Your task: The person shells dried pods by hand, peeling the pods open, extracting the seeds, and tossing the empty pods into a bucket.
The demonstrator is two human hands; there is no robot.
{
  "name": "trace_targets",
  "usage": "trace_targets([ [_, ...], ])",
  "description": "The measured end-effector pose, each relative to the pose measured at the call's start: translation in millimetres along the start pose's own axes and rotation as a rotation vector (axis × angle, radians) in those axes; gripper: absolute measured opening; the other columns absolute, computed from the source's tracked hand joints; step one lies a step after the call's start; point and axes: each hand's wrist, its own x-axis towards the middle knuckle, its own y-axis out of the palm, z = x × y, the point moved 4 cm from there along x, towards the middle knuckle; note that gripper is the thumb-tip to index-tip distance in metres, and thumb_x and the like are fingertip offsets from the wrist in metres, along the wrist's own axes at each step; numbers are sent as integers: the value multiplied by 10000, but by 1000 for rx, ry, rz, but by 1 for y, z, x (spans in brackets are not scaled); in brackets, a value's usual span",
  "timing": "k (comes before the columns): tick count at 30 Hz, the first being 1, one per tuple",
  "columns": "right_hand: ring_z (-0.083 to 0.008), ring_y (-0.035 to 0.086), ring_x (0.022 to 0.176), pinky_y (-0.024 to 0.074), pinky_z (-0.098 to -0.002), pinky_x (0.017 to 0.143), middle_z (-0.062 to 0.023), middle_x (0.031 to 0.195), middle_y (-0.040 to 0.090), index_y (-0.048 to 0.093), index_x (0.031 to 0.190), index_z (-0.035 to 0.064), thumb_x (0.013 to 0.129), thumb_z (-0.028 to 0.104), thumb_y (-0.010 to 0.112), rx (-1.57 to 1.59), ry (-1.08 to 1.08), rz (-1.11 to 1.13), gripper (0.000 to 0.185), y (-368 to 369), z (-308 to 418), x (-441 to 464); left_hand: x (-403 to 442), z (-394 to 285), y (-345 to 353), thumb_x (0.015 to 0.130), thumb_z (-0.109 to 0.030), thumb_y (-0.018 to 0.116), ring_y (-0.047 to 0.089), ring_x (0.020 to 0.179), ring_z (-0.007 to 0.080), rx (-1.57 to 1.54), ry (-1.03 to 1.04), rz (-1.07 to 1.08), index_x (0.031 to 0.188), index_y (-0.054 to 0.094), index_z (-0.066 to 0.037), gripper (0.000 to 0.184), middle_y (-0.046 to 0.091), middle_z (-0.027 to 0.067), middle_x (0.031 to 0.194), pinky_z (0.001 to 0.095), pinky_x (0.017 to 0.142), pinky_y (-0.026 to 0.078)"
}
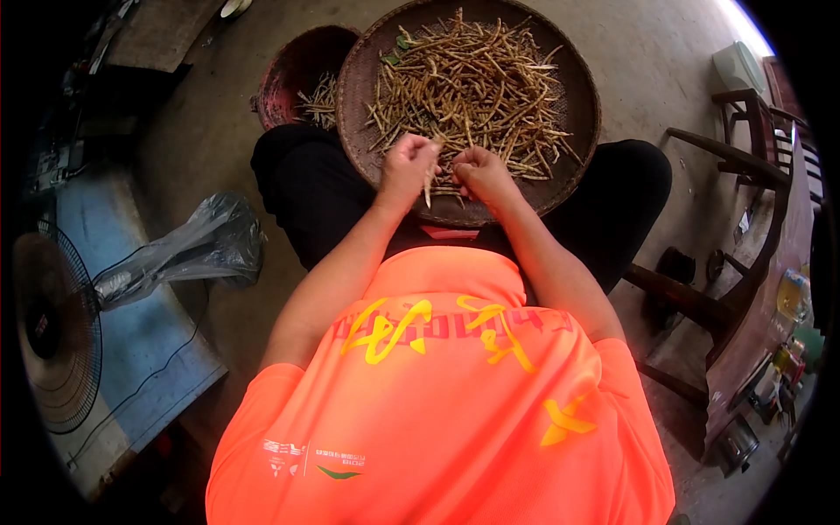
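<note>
A round woven tray rests across the lap, heaped with dry brown pods. Over the tray's near part, my left hand is closed on a pale pod that hangs down from its fingers. Just to the right, my right hand has its fingers pinched together at the near edge of the heap; what they hold, if anything, is too small to make out. The two hands are a short gap apart.
Beyond the left knee, a red basket holds more pods. A fan and a clear plastic bag are at the left by a blue surface. Wooden chairs and a table stand at the right.
</note>
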Motion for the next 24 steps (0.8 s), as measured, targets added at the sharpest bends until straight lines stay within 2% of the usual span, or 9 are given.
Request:
trace_targets([
  [7, -94, 528, 539, 436, -248, 488, -46, 717, 590, 572, 934, 4, 850, 118, 566, -91, -8, -61, 142, -5, 5, 1, 59, -72, -110, 876, -140, 558, 461, 451, 97, -315, 176, -365, 876, 520, -61, 87, 545, 45, 674, 214, 368, 376],
  [9, -96, 534, 550, 434, -244, 492, -38, 715, 589, 578, 949, 8, 857, 128, 558, -83, -8, -47, 152, -7, 5, 3, 88, -90, -166, 888, -150, 543, 464, 456, 101, -197, 265, -459, 921, 526, -56, 101, 547, 52, 674, 215, 367, 384],
  [13, -116, 549, 571, 449, -274, 519, -43, 721, 599, 590, 964, 20, 854, 142, 560, -67, -52, -74, 168, -14, 1, 9, 99, -111, -216, 913, -151, 491, 553, 555, 148, -94, 185, -692, 1066, 510, -20, 202, 550, 66, 749, 262, 439, 481],
  [15, -168, 592, 651, 470, -325, 582, -57, 769, 626, 599, 979, 49, 842, 183, 578, -344, -122, -229, 193, -22, 4, 11, 98, -106, -217, 912, -134, 474, 605, 637, 176, -115, 112, -688, 1102, 493, -1, 233, 560, 89, 841, 293, 511, 533],
  [16, -243, 621, 767, 478, -375, 667, -79, 837, 646, 603, 984, 87, 831, 254, 602, -477, -151, -300, 226, -24, 6, 12, 97, -103, -211, 902, -138, 493, 623, 670, 188, -121, 133, -622, 1125, 479, 8, 266, 572, 117, 935, 310, 553, 556],
  [17, -243, 621, 767, 478, -375, 667, -79, 837, 646, 603, 984, 87, 831, 254, 602, -477, -150, -300, 226, -25, 5, 13, 96, -98, -203, 902, -138, 493, 623, 670, 188, -122, 131, -621, 1125, 479, 8, 266, 572, 117, 935, 310, 553, 556],
  [19, -294, 617, 836, 476, -403, 713, -100, 888, 649, 602, 986, 113, 826, 304, 611, -821, -137, -440, 250, -20, 30, -7, 89, -97, -166, 888, -140, 517, 619, 658, 170, 51, 276, -480, 1120, 483, 8, 278, 593, 127, 955, 286, 549, 538],
  [21, -310, 614, 847, 475, -416, 718, -106, 876, 645, 581, 988, 114, 807, 321, 629, -900, -221, -489, 279, -19, 21, -4, 80, -82, -126, 876, -137, 535, 611, 643, 142, 80, 285, -293, 1118, 490, 1, 282, 614, 114, 933, 249, 543, 509],
  [24, -297, 626, 812, 478, -415, 688, -104, 823, 634, 535, 946, 89, 791, 314, 636, -1112, -303, -517, 291, -16, 20, -4, 59, -47, -66, 874, -121, 535, 593, 634, 101, 134, 156, -37, 1063, 543, -26, 212, 634, 75, 900, 217, 543, 485],
])
